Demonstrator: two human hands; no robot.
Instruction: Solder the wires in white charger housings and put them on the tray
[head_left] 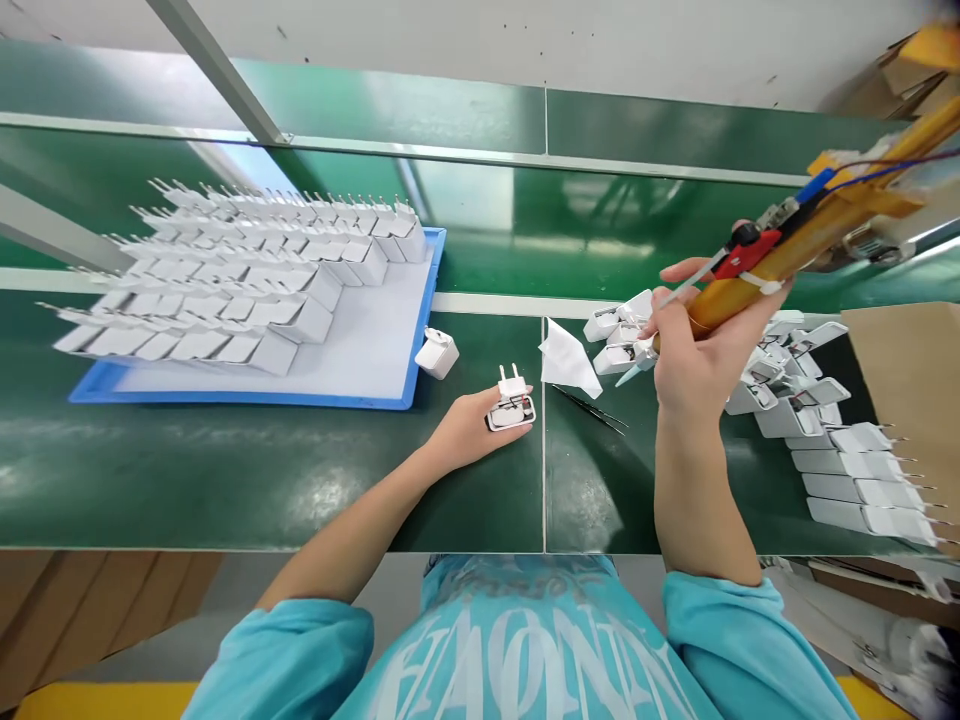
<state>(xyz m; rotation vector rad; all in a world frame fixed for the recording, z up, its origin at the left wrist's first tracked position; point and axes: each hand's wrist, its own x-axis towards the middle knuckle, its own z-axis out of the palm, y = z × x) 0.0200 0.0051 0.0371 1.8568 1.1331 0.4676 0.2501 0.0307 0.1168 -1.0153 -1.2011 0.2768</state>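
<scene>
My left hand (469, 435) is closed around a white two-pin charger (512, 405), its pins up and its cap lifted so that the wires inside show. In my right hand (701, 355) is an amber glue dispensing syringe (731, 295) with a red switch strapped to it. The syringe's pale blue nozzle (632, 374) points down and left, apart from the held charger. Between my hands lie a folded white cloth or paper (568, 358) and dark tweezers (589, 408). Just left of the held charger, another white charger (437, 353) stands by the tray.
On the left, a blue-rimmed tray (375, 330) bears rows of white chargers (247, 280). Open chargers (795, 385) are heaped on the right, with a row of them (862, 480) near the front edge. Brown cardboard (911, 370) is at far right. Cables run from the syringe.
</scene>
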